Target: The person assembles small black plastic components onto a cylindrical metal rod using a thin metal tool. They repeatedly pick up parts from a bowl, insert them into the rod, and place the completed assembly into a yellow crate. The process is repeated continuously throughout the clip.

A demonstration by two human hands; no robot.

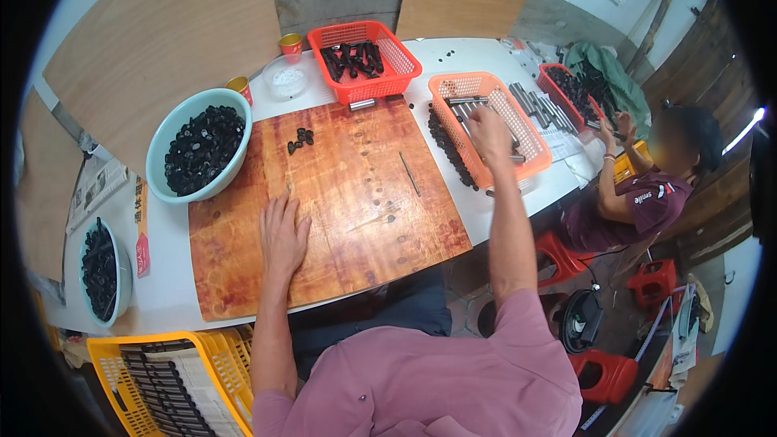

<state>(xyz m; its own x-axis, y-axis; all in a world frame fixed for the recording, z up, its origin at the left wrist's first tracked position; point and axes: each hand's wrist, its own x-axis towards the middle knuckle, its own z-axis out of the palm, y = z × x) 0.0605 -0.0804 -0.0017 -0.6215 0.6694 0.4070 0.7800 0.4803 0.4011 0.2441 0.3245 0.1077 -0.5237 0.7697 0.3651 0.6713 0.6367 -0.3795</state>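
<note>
The left hand (282, 231) was laid flat, fingers spread, on the wooden board (340, 194). Just beyond the board's right edge, the right hand (490, 131) was lowered into the orange basket (530, 133) of metal rods (469, 109) (its grip could not be made out).

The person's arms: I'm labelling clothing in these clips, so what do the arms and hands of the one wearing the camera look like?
Both forearms are bare. The left hand and right hand wear no gloves, and no rings or watch show. Short pink sleeves of a pink shirt end above the elbows. No cables or markings are visible.
</note>
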